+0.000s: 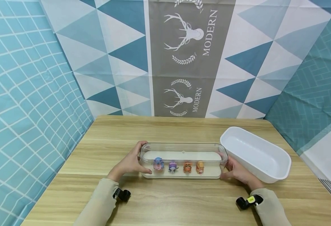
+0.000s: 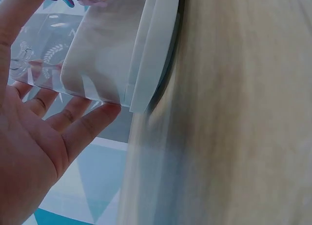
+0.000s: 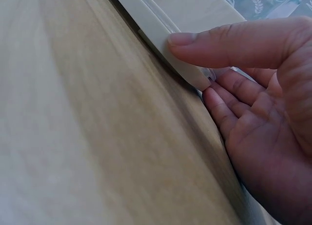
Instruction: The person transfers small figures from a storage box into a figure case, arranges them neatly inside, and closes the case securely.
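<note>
A long display case with a clear cover (image 1: pixel 183 146) and a cream base (image 1: pixel 182 177) lies crosswise in the middle of the table. Inside stand several small figurines in a row: a blue and pink one (image 1: pixel 158 164), a purple one (image 1: pixel 172 167), an orange one (image 1: pixel 187 167) and a yellow-orange one (image 1: pixel 200 167). My left hand (image 1: pixel 129 161) grips the left end, its fingers on the clear wall (image 2: pixel 109 86). At the right end my right hand (image 1: pixel 239 172) holds the case, thumb on the cream edge (image 3: pixel 161 37) and fingers curled around the corner.
A white oblong tub (image 1: pixel 269 163) stands at the right, its near side close to my right hand. The wood-grain table (image 1: pixel 120 131) ends at a patterned cloth backdrop (image 1: pixel 179 62). Tile-patterned cloth (image 1: pixel 18 94) hangs along the left side.
</note>
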The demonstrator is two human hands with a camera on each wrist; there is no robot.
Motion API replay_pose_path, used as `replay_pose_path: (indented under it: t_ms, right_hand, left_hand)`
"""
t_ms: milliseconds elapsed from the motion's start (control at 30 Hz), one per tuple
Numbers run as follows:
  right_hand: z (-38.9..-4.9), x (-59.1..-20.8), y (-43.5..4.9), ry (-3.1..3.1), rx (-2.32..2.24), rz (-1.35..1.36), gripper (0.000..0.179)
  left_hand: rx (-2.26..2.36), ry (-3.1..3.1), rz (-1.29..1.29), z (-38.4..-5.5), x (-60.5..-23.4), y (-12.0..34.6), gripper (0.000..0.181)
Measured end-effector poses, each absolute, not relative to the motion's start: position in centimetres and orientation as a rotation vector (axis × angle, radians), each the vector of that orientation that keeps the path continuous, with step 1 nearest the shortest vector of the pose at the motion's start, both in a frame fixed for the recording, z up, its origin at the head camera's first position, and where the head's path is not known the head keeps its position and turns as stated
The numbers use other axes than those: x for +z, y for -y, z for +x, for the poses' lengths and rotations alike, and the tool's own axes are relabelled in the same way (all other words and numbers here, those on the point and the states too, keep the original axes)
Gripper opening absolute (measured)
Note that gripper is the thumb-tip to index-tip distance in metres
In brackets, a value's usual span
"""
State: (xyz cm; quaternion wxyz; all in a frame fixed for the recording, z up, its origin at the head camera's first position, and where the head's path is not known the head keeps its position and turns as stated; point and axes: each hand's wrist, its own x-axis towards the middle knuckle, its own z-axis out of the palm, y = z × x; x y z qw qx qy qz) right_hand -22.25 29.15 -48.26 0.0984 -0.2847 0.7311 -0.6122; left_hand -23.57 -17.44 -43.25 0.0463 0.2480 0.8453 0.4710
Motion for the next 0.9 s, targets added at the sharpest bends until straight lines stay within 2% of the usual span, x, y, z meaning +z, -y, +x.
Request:
replay_pose_path:
  t_ms: [200, 567, 900]
  right_hand:
    - [-22.3, -48.3, -29.2, -2.172, -1.816, -0.813, 0.097]
    - [-22.4, -48.5, -29.2, -2.156, -1.815, -0.810, 0.098]
    - [-22.0, -46.6, -29.5, -2.179, -1.659, -0.810, 0.105]
  left_hand:
    - [1.497, -2.539, 0.769, -23.8, -43.5, 17.4, 0.108]
    - [1.519, -2.520, 0.768, -24.1, -43.8, 17.5, 0.109]
    - [1.529, -2.489, 0.853, -24.2, -43.3, 18.0, 0.112]
